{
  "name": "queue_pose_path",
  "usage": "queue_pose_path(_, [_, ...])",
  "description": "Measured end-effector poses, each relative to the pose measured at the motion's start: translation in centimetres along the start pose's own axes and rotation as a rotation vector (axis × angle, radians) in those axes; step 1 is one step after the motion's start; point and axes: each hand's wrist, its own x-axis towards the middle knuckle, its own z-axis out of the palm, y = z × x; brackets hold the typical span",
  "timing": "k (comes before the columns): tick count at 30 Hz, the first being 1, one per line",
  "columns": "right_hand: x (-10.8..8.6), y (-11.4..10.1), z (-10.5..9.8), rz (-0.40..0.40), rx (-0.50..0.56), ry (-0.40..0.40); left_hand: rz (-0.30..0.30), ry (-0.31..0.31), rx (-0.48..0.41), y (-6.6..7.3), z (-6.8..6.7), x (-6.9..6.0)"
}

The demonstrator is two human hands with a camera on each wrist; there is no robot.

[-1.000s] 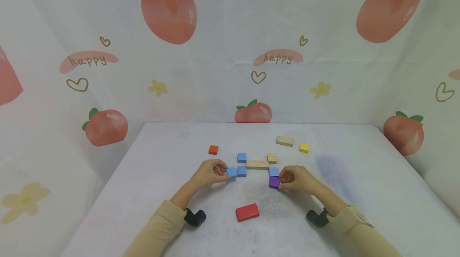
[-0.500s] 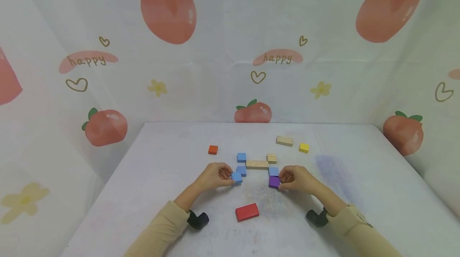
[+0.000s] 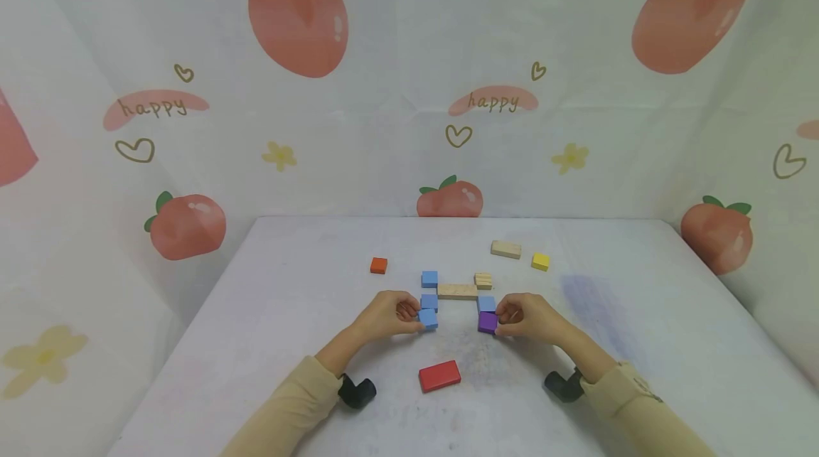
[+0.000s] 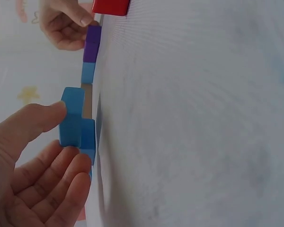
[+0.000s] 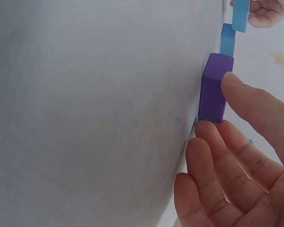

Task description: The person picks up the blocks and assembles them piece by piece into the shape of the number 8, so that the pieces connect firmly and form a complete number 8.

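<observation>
Between thumb and fingers my left hand (image 3: pixel 387 315) pinches a blue block (image 4: pixel 72 116). In the left wrist view it hangs a little off the table, in front of another blue block (image 3: pixel 429 301). My right hand (image 3: pixel 530 317) pinches a purple block (image 5: pixel 216 87), which sits low at the table surface. Just behind the purple block lies a light blue block (image 3: pixel 486 303). A long wooden block (image 3: pixel 457 292) spans between the left and right rows. At its far ends are a blue block (image 3: pixel 429 278) and a small ridged wooden block (image 3: pixel 483 281).
A red block (image 3: pixel 439 376) lies nearer the front, between the two forearms. Farther back are an orange block (image 3: pixel 379 266), a plain wooden block (image 3: pixel 506 249) and a yellow block (image 3: pixel 540 262). A printed curtain (image 3: pixel 358 130) hangs behind the white table (image 3: pixel 288 251).
My left hand has carried its blue block right and toward the front, from beside the left row to the row's near end. The right hand keeps its pinch on the purple block, unmoved.
</observation>
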Motion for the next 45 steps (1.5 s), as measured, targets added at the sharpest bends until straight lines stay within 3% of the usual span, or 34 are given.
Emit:
queue_pose_path(13, [0.03,-0.03,-0.03,-0.009,-0.011,0.002,-0.033,-0.006,0.043,0.35,0.45,0.28])
queue_pose_path(45, [0.09,0.29,-0.04,-0.036,-0.027,0.005,-0.02,0.024,0.109,0.98,0.72,0.5])
